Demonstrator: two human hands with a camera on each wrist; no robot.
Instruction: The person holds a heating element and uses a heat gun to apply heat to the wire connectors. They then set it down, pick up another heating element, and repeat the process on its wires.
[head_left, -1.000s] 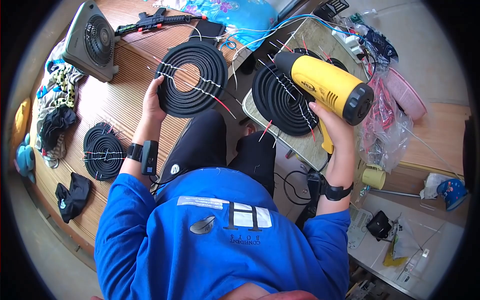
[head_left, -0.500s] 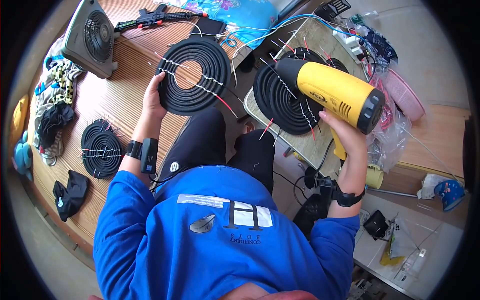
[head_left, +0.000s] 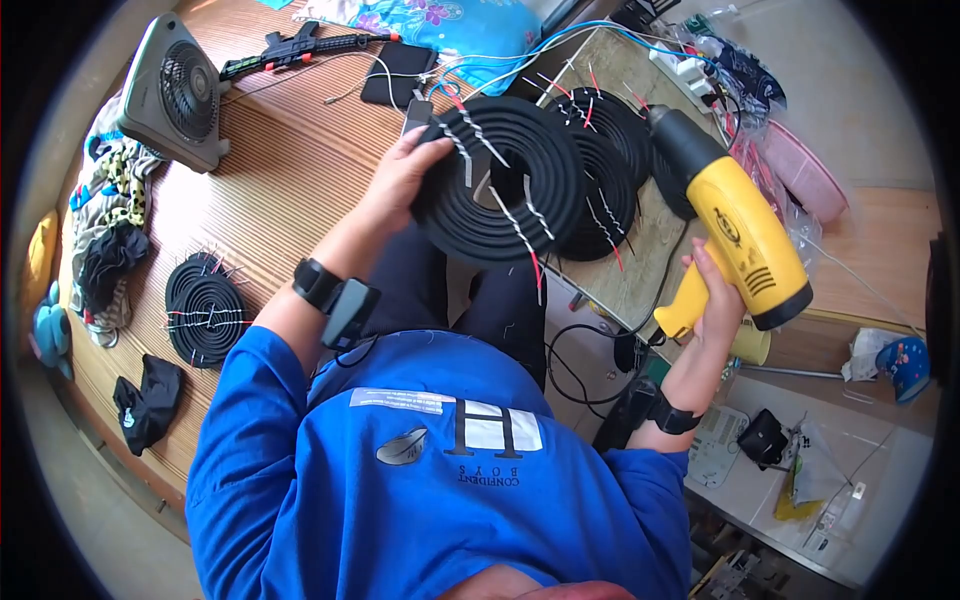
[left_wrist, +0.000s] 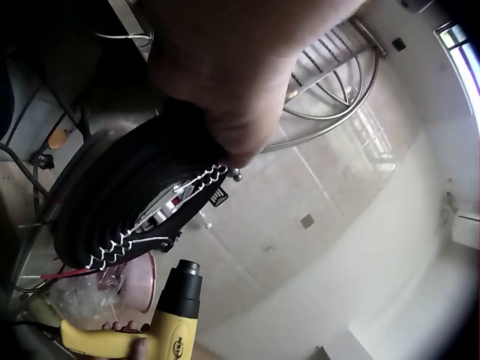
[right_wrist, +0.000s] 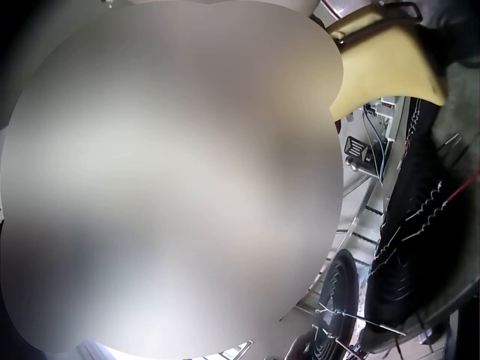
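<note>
The left hand (head_left: 405, 180) is gripping the black coil (head_left: 562, 172), bringing it inward; the right hand (head_left: 718, 297), fingers clamped around the heat gun (head_left: 752, 232), is turning the nozzle away.

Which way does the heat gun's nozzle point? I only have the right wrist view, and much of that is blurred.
Observer: The nozzle points away from the person's body, apart from the held coil.
Operator: How does the left hand hold that coil?
Observer: The left hand pinches its rim, thumb on the upper face.
Operator: Anything near the black cloth?
Observer: More coiled black tubing lies beside the black cloth on the striped surface.
</note>
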